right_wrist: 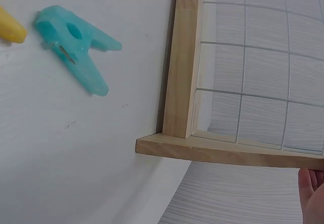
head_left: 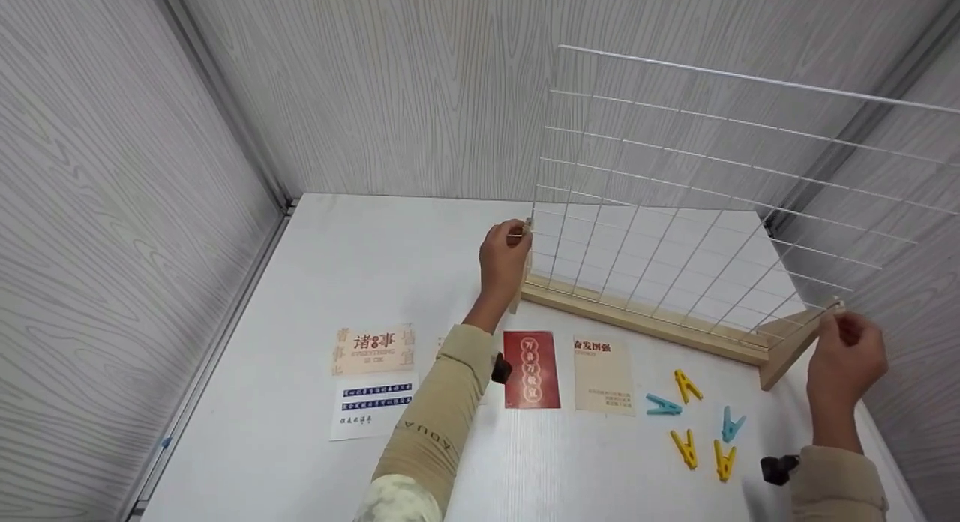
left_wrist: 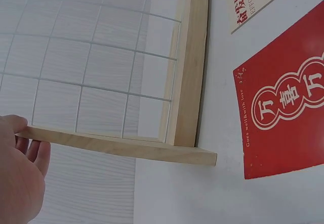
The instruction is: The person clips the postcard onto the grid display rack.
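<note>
A white wire grid [head_left: 675,64] stands upright in a wooden stand [head_left: 637,317] on the white table, rising well above both hands. My left hand [head_left: 504,263] pinches the upper end of the stand's left side piece [left_wrist: 116,145], fingers curled under it and thumb over it in the left wrist view. At the other side, my right hand [head_left: 847,361] grips the upper end of the right side piece [right_wrist: 228,154] with bent fingers. The right wrist view catches only a few of those fingers at its edge.
In front of the stand lie a red card [head_left: 531,370], a beige card [head_left: 604,376], a patterned card [head_left: 373,349] and a white card [head_left: 367,421]; my left sleeve partly covers another. Yellow clips [head_left: 684,448] and teal clips [head_left: 664,405] lie nearer the right arm. Panel walls surround the table.
</note>
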The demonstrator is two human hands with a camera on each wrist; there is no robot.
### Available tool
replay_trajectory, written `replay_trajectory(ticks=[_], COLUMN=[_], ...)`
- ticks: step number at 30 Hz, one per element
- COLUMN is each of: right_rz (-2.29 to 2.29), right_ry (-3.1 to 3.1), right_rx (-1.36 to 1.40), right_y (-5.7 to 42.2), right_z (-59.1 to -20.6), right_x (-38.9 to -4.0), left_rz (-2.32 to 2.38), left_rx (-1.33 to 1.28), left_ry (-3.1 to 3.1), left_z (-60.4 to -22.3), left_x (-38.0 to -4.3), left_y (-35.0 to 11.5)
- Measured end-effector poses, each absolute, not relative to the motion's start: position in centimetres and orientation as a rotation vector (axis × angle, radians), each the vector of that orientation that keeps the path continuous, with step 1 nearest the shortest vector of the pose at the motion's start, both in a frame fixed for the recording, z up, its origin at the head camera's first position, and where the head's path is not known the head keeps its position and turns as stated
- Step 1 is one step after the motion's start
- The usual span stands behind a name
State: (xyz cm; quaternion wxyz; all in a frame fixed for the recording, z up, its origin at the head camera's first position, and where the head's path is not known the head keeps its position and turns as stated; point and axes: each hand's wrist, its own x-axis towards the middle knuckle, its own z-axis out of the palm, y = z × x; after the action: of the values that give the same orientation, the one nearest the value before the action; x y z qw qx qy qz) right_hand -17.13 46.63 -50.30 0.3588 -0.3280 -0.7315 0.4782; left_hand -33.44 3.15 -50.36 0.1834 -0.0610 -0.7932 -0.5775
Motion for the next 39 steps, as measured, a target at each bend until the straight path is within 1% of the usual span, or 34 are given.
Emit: replay_trajectory(ticks=[11, 22, 29, 39], right_rz=[1.245, 1.245, 1.283, 1.277], right_ry=[-1.978, -2.025, -2.069, -2.152], right_rx=[-0.825, -0.691, -0.685, -0.585], right_y=[45.5, 44.2, 43.0, 40.6], right_z=[-50.2, -50.0, -49.9, -49.8], right_x=[-18.7, -19.9, -21.2, -23.1], left_rz=[-1.646, -1.635, -1.614, -1.634], left_rx=[-0.112, -0.072, -0.055, -0.008], left_ry=[-2.21, -2.198, -2.19, -2.13], left_z=[-50.3, -50.2, -50.2, -50.6], left_x=[-33.1, -32.7, -32.3, -31.6], left_y=[0.9, -1.1, -3.1, -6.1])
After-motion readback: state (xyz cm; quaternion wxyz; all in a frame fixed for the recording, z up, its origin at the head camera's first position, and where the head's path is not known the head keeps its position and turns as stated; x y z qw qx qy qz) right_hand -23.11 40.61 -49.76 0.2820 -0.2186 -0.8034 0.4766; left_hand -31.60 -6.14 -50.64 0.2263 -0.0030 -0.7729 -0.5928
